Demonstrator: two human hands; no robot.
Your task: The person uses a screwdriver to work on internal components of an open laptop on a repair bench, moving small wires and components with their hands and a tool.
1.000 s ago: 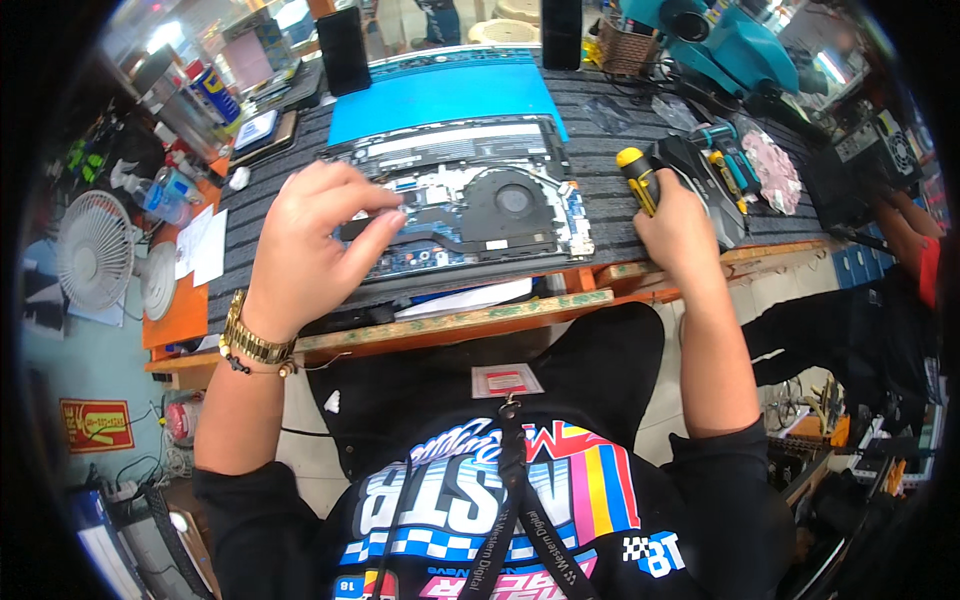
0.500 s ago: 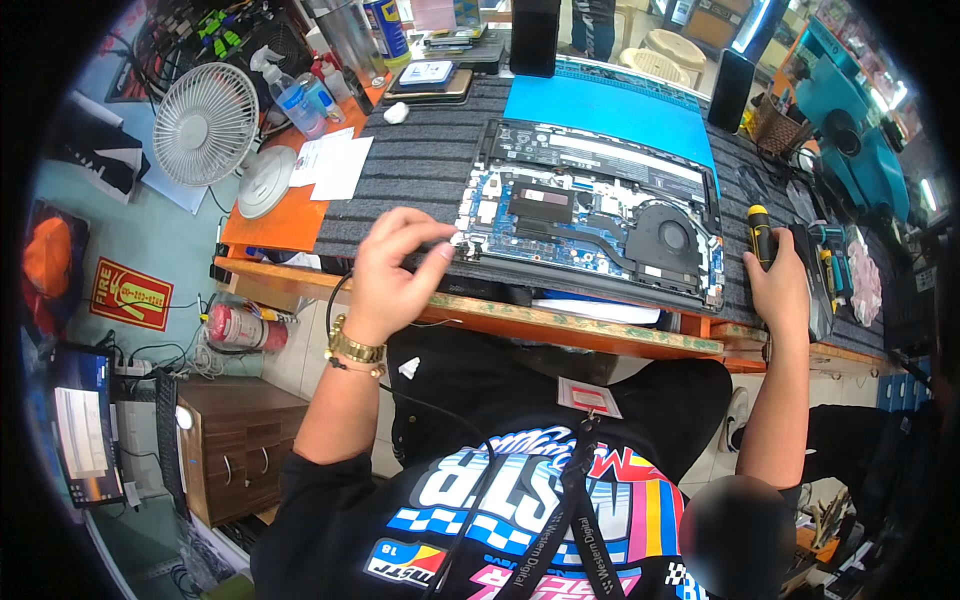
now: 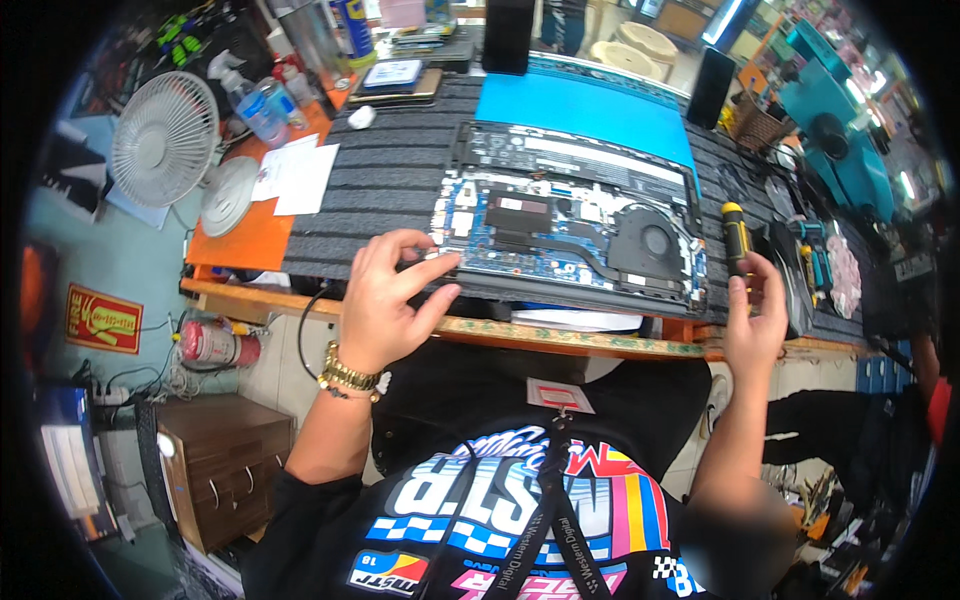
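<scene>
An opened-up laptop base (image 3: 570, 235) lies on the striped grey mat, its blue circuit board, black fan and long battery exposed. My left hand (image 3: 385, 295) is at its near left corner. The index finger reaches onto the board's edge, with the thumb apart below it; the other fingers curl beside the corner, partly hidden. To the right of the laptop, my right hand (image 3: 757, 312) grips the lower end of a yellow-and-black screwdriver (image 3: 737, 232), which stands handle away from me. Its tip is hidden by the fingers.
Beyond the laptop lies a blue mat (image 3: 585, 115). A white fan (image 3: 165, 140), spray bottle (image 3: 250, 105) and papers (image 3: 305, 180) stand at the left. Pliers and other tools (image 3: 815, 255) lie at the right. The orange table edge (image 3: 480, 335) runs before me.
The view has shifted, moving the scene leftward in the picture. My left fingers have spread from a near pinch, index onto the board's corner. My right hand has slid toward the screwdriver's lower end.
</scene>
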